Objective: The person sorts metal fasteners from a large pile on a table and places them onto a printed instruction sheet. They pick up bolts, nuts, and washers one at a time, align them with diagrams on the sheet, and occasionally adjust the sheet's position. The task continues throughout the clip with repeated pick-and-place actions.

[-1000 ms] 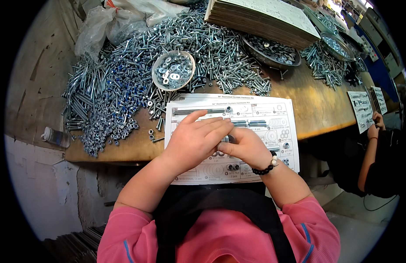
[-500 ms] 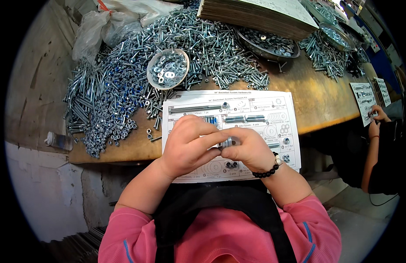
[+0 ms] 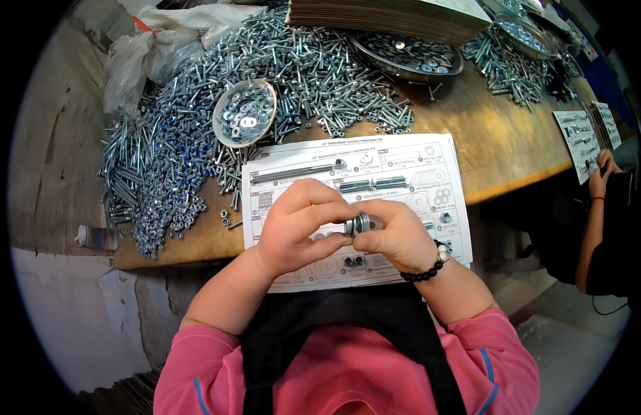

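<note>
Above the printed sheet (image 3: 306, 151), both hands meet at a small stack of metal washers (image 3: 358, 223). My left hand (image 3: 292, 225) pinches the stack from the left between thumb and fingertips. From the right, my right hand (image 3: 400, 234) grips it too, a black bead bracelet at its wrist. Part of the stack is hidden by the fingers. A long bolt (image 3: 292, 173) lies across the sheet's upper part with a nut (image 3: 339, 164) near its end. Shorter bolts (image 3: 372, 185) lie just beyond my hands, and dark-centred nuts (image 3: 353, 261) sit below them.
A big heap of loose bolts (image 3: 292, 76) and nuts (image 3: 158, 221) spreads beyond the sheet. Washers fill a round bowl (image 3: 220, 114) and a metal dish (image 3: 403, 59). A paper stack (image 3: 389, 21) stands behind. At right, another person's hand (image 3: 604, 163) is over a similar sheet (image 3: 576, 135).
The view has shifted slightly, so the sheet and heap appear further left. Between my fingertips, the washer stack has tilted and shows more of its edges. Both hands stay on it.
</note>
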{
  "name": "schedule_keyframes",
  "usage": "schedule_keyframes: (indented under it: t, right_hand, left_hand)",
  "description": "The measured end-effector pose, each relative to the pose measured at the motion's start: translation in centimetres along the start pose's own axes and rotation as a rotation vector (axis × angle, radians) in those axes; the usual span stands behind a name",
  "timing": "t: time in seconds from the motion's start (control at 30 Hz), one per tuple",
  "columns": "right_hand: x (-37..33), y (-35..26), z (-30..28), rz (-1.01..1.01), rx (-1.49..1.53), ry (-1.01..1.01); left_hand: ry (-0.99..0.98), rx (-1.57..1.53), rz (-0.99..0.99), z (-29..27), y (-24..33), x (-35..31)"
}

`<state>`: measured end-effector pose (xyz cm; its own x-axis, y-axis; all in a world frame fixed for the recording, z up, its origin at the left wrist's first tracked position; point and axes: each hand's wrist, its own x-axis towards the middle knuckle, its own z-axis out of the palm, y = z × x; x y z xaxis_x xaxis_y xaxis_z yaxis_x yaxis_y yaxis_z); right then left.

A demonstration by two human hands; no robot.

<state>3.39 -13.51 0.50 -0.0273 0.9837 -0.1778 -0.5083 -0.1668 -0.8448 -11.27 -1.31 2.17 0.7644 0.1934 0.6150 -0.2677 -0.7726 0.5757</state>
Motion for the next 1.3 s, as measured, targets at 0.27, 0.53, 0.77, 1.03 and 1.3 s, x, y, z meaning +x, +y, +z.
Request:
schedule_keyframes:
  t: [0.27,0.53,0.77,1.03,1.3]
  right_hand:
    - [-1.2,1.1,-1.7,-0.008,-0.069,0.033]
    - [-2.5,2.9,-1.8,0.214,-0.318,-0.065]
    - [-2.9,2.9,-2.2,0.144,-0.338,-0.004]
    - [-2.5,1.6,-2.9,0.046,-0.148,0.138]
    - [-1.6,1.2,-1.9,-0.028,-0.255,0.132]
  left_hand:
    - [-0.010,-0.285,-0.387,3.2,-2.9,3.4]
    - [-0.497,0.275,-0.126,11.8,-7.7,7.7]
    - [-0.570,0.349,-0.108,12.2,-7.9,8.0]
    - [-0.212,-0.107,-0.199,3.5,-3.3,3.4]
    - [-0.133,0.060,0.092,2.5,-1.6,0.2]
